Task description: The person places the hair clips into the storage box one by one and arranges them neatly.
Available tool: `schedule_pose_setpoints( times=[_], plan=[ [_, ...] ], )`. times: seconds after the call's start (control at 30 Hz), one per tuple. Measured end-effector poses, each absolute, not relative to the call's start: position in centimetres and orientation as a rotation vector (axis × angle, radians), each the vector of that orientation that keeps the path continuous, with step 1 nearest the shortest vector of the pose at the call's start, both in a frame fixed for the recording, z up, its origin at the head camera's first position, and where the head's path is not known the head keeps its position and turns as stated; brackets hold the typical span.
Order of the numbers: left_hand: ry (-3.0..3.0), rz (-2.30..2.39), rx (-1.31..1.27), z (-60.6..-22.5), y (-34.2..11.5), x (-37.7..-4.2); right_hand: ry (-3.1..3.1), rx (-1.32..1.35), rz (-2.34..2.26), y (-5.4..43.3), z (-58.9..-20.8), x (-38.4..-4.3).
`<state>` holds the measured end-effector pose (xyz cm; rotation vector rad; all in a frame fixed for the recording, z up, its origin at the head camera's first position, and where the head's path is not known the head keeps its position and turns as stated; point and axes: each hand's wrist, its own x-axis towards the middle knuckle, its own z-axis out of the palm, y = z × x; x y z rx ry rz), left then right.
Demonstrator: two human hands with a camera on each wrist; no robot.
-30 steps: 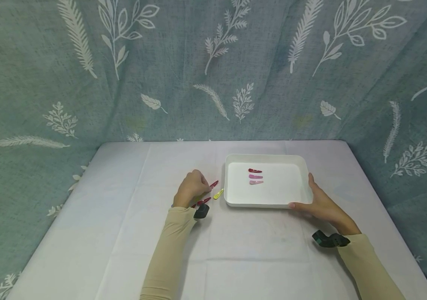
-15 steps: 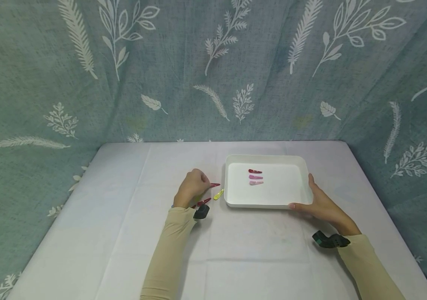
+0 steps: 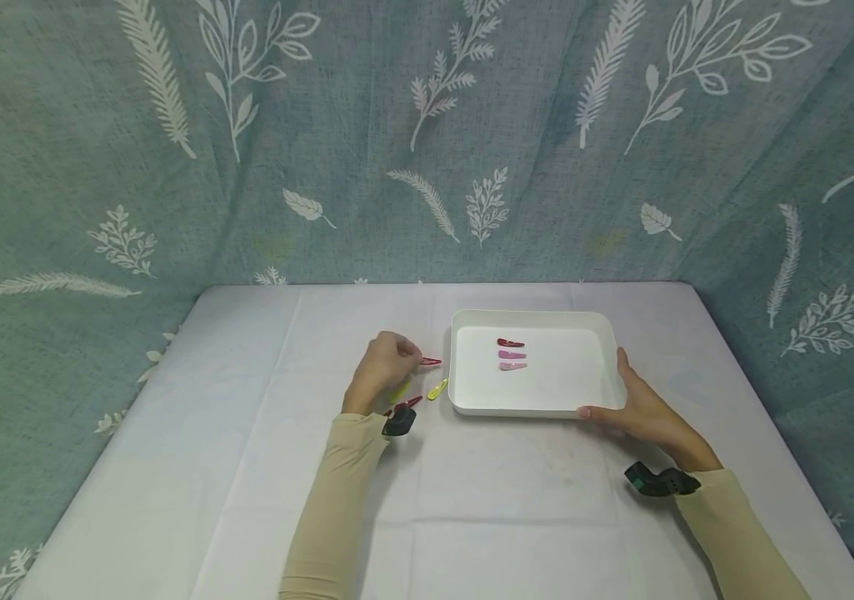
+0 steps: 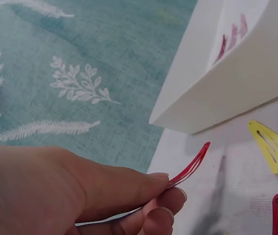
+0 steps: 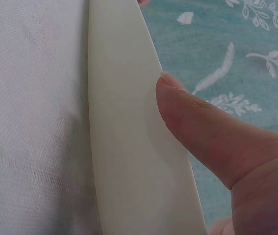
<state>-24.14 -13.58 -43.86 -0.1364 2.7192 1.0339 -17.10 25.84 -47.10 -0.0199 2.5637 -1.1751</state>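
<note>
My left hand pinches a red snap hair clip between thumb and fingers, just left of the white tray. The clip's narrow end points toward the tray, raised off the table in the left wrist view. My right hand grips the tray's near right corner, thumb against its near wall and the other fingers along the right side. Inside the tray lie a dark red clip, a pink clip and a paler pink clip, in a column.
On the white table, a yellow clip lies beside the tray's left wall. A red clip is near my left wrist, and another yellow clip is partly hidden by that hand. A leaf-patterned curtain surrounds the table.
My left hand has lifted slightly with the red clip, which has turned from slanted to nearly level. More of the yellow clip beneath that hand shows. My right hand and the tray stay put.
</note>
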Motion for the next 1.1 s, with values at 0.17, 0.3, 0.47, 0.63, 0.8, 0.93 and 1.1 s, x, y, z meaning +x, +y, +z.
schedule_pose_setpoints(
  times=[0.17,0.3,0.47,0.63,0.8,0.93,1.1],
  plan=[
    [2.711,1.075,-0.154,-43.6,-13.4,-24.1,2.564,-0.012,-1.173,25.8,-47.0,-17.0],
    [2.709,1.108,-0.151,-43.4,-13.4,-24.1,2.565,-0.006,-1.170,25.8,-47.0,-17.0],
    [2.707,1.139,-0.119,-43.1,-13.4,-24.2,2.566,-0.011,-1.172,25.8,-47.0,-17.0],
    [2.673,1.198,-0.082,-42.6,-13.5,-24.1,2.573,-0.017,-1.165,25.8,-47.0,-17.1],
    [2.645,1.267,-0.041,-42.2,-13.6,-24.0,2.584,-0.023,-1.156,25.7,-47.0,-17.1],
    [2.638,1.297,-0.024,-42.0,-13.6,-23.9,2.579,-0.012,-1.163,25.7,-47.1,-17.1],
    [2.633,1.337,-0.001,-41.8,-13.4,-23.8,2.574,-0.001,-1.169,25.7,-47.2,-17.1]
  ],
)
